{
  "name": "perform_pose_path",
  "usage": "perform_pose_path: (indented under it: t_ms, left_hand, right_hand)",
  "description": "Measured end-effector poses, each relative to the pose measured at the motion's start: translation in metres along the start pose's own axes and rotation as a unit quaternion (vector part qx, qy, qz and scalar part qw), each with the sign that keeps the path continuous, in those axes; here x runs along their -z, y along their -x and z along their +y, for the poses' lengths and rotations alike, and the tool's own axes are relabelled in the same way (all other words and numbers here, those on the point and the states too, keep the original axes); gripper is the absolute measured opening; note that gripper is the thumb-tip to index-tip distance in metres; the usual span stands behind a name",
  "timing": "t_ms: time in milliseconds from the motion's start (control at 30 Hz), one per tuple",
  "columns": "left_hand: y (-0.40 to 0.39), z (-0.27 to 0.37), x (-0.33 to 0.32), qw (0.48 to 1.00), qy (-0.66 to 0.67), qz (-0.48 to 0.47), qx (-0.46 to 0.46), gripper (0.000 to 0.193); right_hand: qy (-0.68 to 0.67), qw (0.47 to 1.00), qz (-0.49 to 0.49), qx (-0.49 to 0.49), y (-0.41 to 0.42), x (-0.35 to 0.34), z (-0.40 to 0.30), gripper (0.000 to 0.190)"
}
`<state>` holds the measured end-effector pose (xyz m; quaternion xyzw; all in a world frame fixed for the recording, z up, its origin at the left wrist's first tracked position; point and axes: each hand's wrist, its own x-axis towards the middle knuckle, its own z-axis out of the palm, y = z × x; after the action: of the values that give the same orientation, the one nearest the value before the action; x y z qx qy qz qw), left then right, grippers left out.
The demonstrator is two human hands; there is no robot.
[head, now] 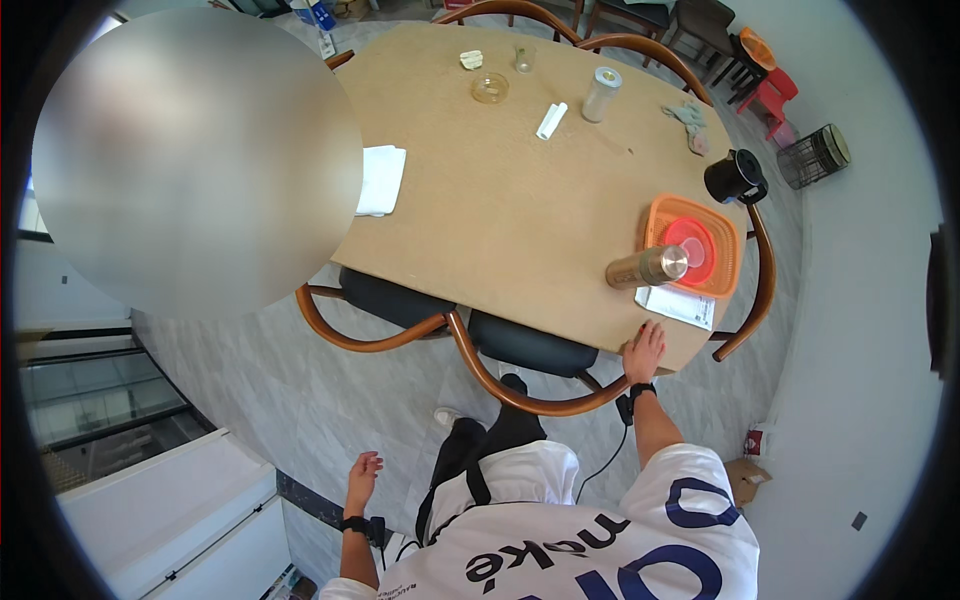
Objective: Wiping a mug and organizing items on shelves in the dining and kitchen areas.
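My right hand rests on the near right edge of a wooden-brown table, its fingers stretched toward a white printed packet. A small dark spot shows by its thumb, too small to name. Just beyond stands a bronze-coloured flask with a metallic lid, leaning in the view over an orange plastic basket. Inside the basket lies a red round dish with a pinkish cup. My left hand hangs in the air above the floor, away from the table, fingers loosely bent and nothing in them.
Wooden-framed chairs ring the table. On it are a black kettle, a clear lidded bottle, a glass ashtray, a grey glove and folded white cloth. A blurred disc hides the left side.
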<state>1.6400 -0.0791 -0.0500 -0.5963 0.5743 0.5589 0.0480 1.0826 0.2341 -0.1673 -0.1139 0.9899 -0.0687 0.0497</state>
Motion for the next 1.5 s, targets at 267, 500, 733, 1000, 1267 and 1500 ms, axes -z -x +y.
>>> perform_pose_path:
  t_ms: [267, 500, 733, 1000, 1267, 1500]
  left_hand:
    - [-0.018, -0.088, -0.007, 0.995, 0.054, -0.031, 0.071, 0.027]
    - [0.004, -0.155, 0.016, 0.974, 0.211, 0.018, 0.083, 0.031]
    - [0.072, -0.308, 0.037, 0.901, 0.390, 0.149, 0.121, 0.031]
    - [0.196, -0.463, -0.049, 0.640, 0.655, 0.366, 0.166, 0.026]
    - [0.211, -0.526, -0.138, 0.841, 0.193, 0.484, 0.146, 0.020]
    - [0.174, -0.570, -0.083, 0.695, 0.495, 0.518, 0.065, 0.013]
  right_hand:
    - [-0.287, 0.948, -0.095, 0.101, 0.063, 0.029, -0.068, 0.014]
    - [-0.245, 0.874, -0.299, 0.294, 0.159, -0.010, -0.142, 0.031]
    - [0.045, 0.950, -0.030, 0.309, 0.209, -0.082, -0.142, 0.044]
    - [-0.066, 0.780, -0.425, 0.454, 0.296, -0.178, -0.357, 0.018]
    - [-0.083, 0.533, -0.644, 0.543, 0.491, -0.234, -0.577, 0.014]
    - [0.164, 0.119, -0.355, 0.913, 0.577, -0.310, -0.698, 0.024]
